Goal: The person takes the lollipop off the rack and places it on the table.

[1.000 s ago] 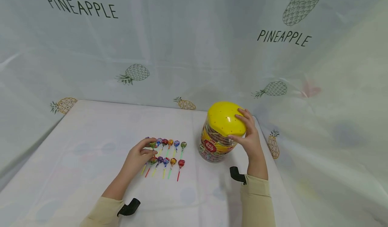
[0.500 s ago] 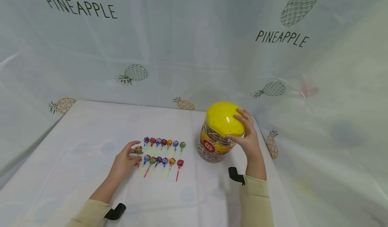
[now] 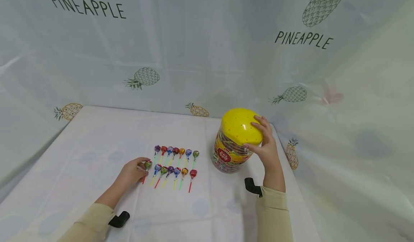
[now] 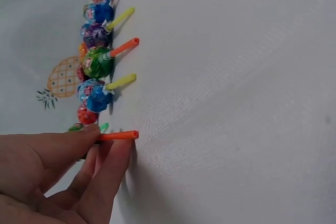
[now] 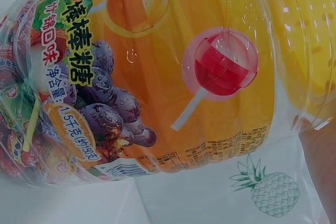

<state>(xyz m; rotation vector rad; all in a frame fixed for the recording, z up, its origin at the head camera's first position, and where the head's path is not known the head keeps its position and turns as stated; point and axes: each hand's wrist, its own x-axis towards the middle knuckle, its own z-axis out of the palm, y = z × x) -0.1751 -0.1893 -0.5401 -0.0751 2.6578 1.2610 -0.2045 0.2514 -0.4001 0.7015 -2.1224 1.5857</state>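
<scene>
My left hand [image 3: 130,172] pinches a green-wrapped lollipop [image 3: 148,165] at the left end of the front row. In the left wrist view its orange-red stick [image 4: 119,136] shows between thumb and finger, low at the white tabletop; the candy end is partly hidden. Two rows of lollipops lie beside it, a back row [image 3: 175,150] and a front row [image 3: 170,170], with candy ends pointing away from me. My right hand [image 3: 267,147] grips the yellow lid [image 3: 239,125] of a large clear lollipop jar [image 3: 224,156], which stands on the table. The jar's printed label [image 5: 173,66] fills the right wrist view.
A white cloth covers the table [image 3: 97,184]. A pineapple-print curtain [image 3: 207,48] hangs behind the table's back edge and along the right side. The jar stands right of the lollipop rows.
My left hand has drawn back left from the rows with the green lollipop, then lowered it towards the front row's left end. The right hand stays on the jar lid.
</scene>
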